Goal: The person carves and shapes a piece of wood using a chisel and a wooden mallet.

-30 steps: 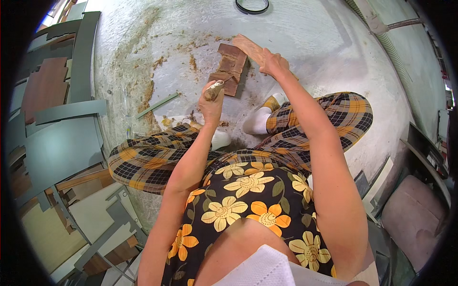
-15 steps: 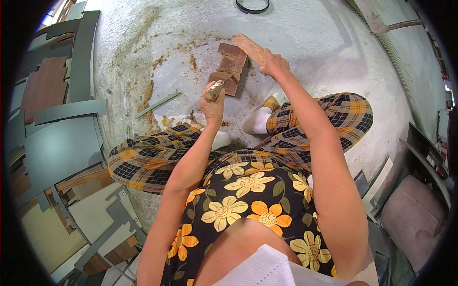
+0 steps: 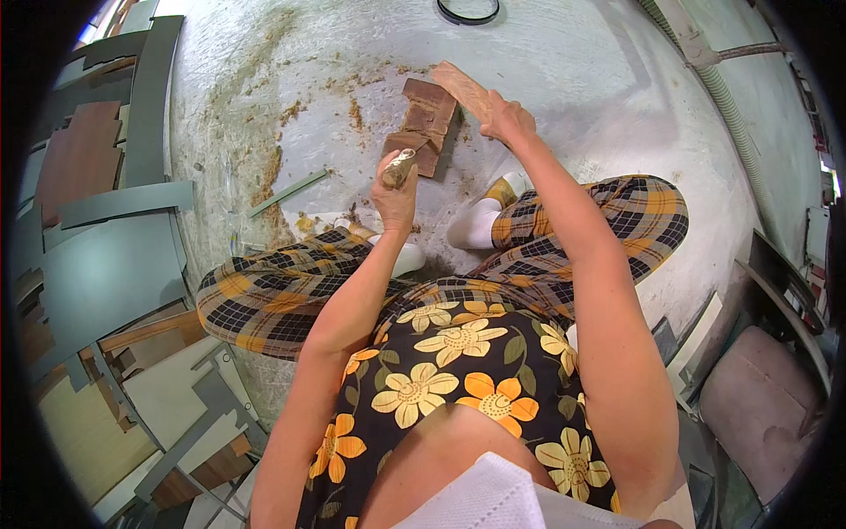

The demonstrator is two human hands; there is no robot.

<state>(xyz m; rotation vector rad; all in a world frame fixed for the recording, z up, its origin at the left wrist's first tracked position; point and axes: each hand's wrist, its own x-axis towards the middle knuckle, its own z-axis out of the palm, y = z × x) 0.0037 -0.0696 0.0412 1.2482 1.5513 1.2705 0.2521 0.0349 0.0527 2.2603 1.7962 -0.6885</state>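
Observation:
My left hand (image 3: 394, 201) is closed around the rounded wooden handle of a chisel (image 3: 399, 168), whose top end faces up; the blade is hidden. The hand is at the near left end of a brown wooden block (image 3: 429, 113), which lies on the floor between my feet with rough, notched cuts across it. My right hand (image 3: 508, 122) grips one end of a flat, pale wooden stick (image 3: 460, 88). Its far end reaches over the block's upper right corner; whether they touch I cannot tell.
Wood chips (image 3: 356, 113) litter the concrete floor around the block. A narrow green strip (image 3: 289, 192) lies to the left. Stacked board offcuts (image 3: 115, 264) fill the left side. A black ring (image 3: 467, 12) lies far ahead, and a ribbed hose (image 3: 733, 115) runs along the right.

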